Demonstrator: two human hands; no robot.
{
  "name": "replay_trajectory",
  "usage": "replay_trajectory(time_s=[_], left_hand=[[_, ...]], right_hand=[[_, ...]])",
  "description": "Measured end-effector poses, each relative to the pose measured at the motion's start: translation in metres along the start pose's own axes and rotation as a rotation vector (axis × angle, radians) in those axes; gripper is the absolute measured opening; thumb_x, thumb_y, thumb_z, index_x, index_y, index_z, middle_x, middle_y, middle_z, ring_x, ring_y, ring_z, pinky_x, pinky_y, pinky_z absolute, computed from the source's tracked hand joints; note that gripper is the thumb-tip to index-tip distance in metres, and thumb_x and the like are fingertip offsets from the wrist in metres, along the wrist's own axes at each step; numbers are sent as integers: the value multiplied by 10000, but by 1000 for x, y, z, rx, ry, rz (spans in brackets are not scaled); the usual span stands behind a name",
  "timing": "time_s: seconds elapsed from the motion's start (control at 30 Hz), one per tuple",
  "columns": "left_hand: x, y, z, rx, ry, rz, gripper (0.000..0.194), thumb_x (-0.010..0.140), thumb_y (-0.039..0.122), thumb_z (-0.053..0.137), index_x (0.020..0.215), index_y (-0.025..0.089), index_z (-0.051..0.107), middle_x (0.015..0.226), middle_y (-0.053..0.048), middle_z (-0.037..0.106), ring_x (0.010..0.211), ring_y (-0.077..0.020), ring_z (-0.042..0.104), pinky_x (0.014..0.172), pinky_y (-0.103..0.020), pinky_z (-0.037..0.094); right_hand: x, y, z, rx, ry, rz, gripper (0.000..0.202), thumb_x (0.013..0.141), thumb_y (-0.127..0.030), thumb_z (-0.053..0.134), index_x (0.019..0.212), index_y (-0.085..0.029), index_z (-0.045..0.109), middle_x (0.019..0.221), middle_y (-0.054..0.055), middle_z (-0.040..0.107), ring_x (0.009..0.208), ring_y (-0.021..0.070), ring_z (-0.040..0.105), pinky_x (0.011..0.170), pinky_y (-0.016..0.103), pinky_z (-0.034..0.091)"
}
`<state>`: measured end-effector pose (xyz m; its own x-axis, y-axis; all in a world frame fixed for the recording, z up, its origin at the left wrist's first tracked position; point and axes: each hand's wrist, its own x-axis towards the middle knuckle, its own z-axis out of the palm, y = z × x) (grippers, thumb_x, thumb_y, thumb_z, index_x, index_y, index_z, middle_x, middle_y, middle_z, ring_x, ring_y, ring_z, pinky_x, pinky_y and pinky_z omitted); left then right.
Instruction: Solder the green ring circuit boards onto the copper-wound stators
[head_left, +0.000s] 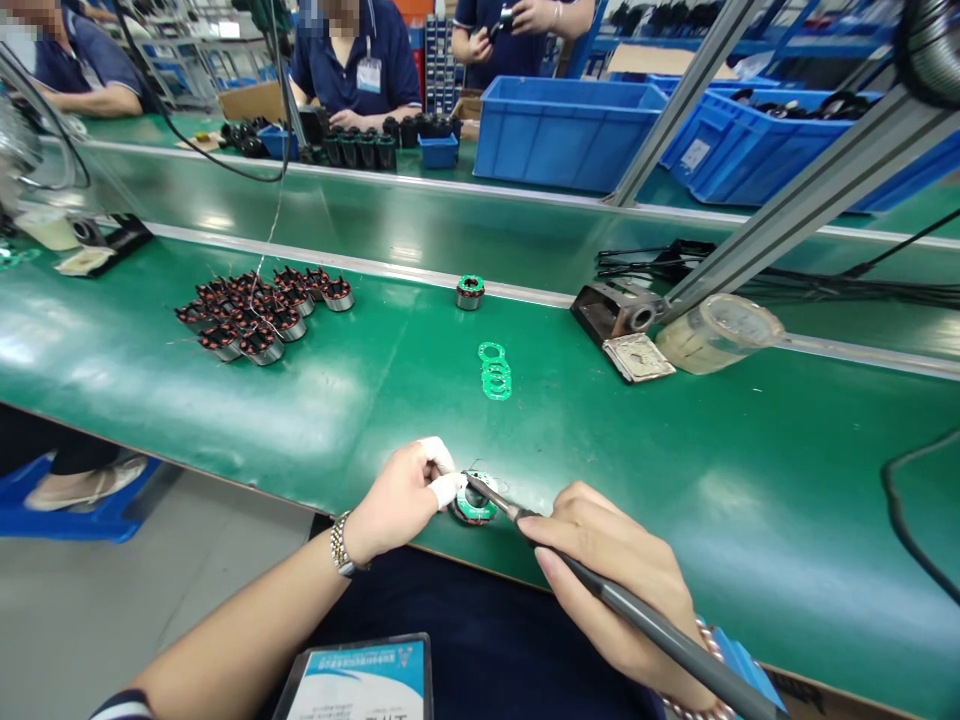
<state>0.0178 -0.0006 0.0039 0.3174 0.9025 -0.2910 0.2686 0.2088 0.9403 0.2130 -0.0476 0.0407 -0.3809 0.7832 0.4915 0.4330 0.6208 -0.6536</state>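
Observation:
My right hand (622, 575) is wrapped round a soldering iron (637, 612) with a dark handle. Its metal tip rests on or just above the green ring-shaped circuit board (487, 508) on top of a motor stator (463, 518). This stator sits on the green bench near its front edge, with thin wires sticking up. At its left side my left hand (405, 490), white covers on the fingertips, pinches closed; what lies between the fingers is too small to make out. Beyond them lie several loose green ring boards (495, 372) and another stator with a board (470, 292).
Several copper-wound stators (255, 310) cluster at the left of the bench (390, 400). Back right stand a metal iron holder (615, 308), a sponge pad (639, 357) and a cloudy plastic tub (720, 332). A metal post (712, 90) slants above. Co-workers and blue bins (566, 135) are beyond.

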Motion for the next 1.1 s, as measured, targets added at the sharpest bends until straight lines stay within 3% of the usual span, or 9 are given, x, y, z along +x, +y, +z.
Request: replay_trajectory(time_s=[0.23,0.47,0.57,0.67,0.73,0.87,1.0,1.1], left_hand=[[0,0,1,-4,4,0,94,677,227,523,624,175,466,553,34,469,543,-117,467,557,-249,383],[1,0,2,-39,3,-4,99,669,222,528,615,177,458,536,46,461,515,-104,454,548,-239,367],[1,0,2,-50,-1,-11,106,674,219,528,614,178,451,533,46,466,510,-103,458,540,-236,367],[-1,1,1,-91,-34,-16,82,701,214,531,660,175,472,569,39,491,533,-104,478,555,-238,388],[-4,2,0,-119,-52,8,49,722,209,532,731,173,500,620,31,515,577,-107,498,585,-239,403],[-4,2,-1,-174,-33,80,121,730,170,542,847,177,510,697,22,541,652,-103,518,647,-233,409],[0,-1,-4,-310,-79,39,175,723,190,565,871,178,473,586,60,484,516,-81,463,563,-223,391],[0,-2,-13,-134,-136,97,121,772,219,528,880,173,501,633,32,525,557,-95,499,588,-233,417]], right_hand=[[1,-2,-1,5,0,-17,259,752,-37,502,944,-175,608,622,31,550,573,146,507,522,299,459],[-3,2,-2,-31,102,20,247,809,-124,512,1029,-219,574,637,13,591,577,149,584,554,284,510],[-5,12,14,-84,120,84,211,839,-162,509,1041,-220,523,809,54,657,763,179,648,700,314,544],[-5,21,36,-102,39,126,370,768,-270,621,1087,-194,451,1154,156,574,1055,252,575,846,386,514],[-4,24,48,-79,-3,142,434,753,-262,631,1120,-183,413,1239,184,503,1109,258,539,869,391,501],[-3,26,54,-27,-44,142,364,785,-135,556,1109,-183,399,1262,186,473,1128,230,526,895,375,481],[-1,30,46,30,-122,113,373,782,-123,563,1105,-192,389,1242,175,491,1178,235,480,923,403,456],[-1,33,44,58,-143,92,385,785,-118,565,1115,-195,384,1253,174,484,1170,225,487,925,397,454]])
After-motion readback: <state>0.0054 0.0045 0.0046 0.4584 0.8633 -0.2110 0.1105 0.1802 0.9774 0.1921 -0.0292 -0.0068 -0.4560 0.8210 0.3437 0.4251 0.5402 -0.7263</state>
